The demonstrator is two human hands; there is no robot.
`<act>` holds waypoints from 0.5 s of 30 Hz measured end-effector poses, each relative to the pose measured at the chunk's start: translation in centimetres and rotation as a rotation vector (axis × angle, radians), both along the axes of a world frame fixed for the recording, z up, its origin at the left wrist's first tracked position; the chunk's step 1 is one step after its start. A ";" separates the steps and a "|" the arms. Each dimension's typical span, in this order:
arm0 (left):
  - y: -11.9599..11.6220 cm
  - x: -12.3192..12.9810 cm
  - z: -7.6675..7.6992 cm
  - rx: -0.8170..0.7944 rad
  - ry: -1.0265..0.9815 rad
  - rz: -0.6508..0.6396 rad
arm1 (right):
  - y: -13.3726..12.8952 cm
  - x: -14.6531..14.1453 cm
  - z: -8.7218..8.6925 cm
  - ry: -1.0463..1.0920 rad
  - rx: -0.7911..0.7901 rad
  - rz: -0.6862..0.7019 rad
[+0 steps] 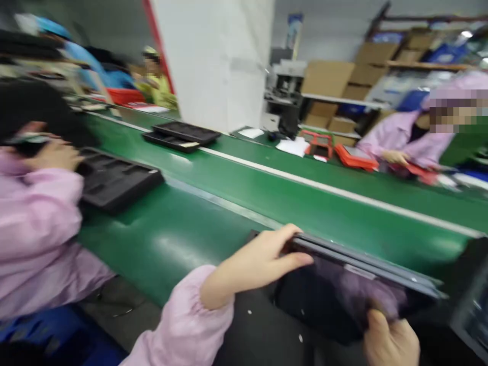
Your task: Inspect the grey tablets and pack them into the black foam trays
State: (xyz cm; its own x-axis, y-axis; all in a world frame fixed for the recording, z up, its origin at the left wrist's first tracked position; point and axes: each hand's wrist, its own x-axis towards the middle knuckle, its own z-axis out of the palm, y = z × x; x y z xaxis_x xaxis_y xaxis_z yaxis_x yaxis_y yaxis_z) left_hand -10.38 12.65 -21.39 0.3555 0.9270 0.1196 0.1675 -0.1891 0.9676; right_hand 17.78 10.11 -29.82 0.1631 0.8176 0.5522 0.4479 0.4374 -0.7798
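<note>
My left hand (pixel 267 259) grips the upper left corner of a flat, tablet-like device (pixel 324 300) with a glossy black face and grey edges. Its thumb lies on the front, the fingers behind. The device is tilted and its face mirrors a pink sleeve. Along its top edge two grey layers show, so there may be a second one behind it. My right hand (pixel 392 338) is closed at the lower right of the black face, thumb against the curled fingers. Whether anything is pinched there is hidden. Below lies a black surface (pixel 259 330) with small white specks.
A green workbench (pixel 183 249) crosses the view. Black trays (pixel 122 183) lie at left, and more trays (pixel 183 133) farther back. At left a co-worker's hands (pixel 57 152) hold a dark item. Across the bench a person in pink (pixel 400 137) handles red items. A black box (pixel 465 305) stands at right.
</note>
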 end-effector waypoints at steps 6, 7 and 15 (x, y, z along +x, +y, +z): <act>-0.1 -1.6 1.9 0.184 0.237 -0.163 | 0.2 -1.4 0.6 0.037 0.025 0.014; -0.1 -1.7 2.3 0.239 0.297 -0.141 | 0.2 -1.5 0.5 0.046 0.022 0.000; -0.7 -1.3 0.5 0.584 0.467 0.017 | -0.5 -1.1 -0.8 0.165 0.054 -0.061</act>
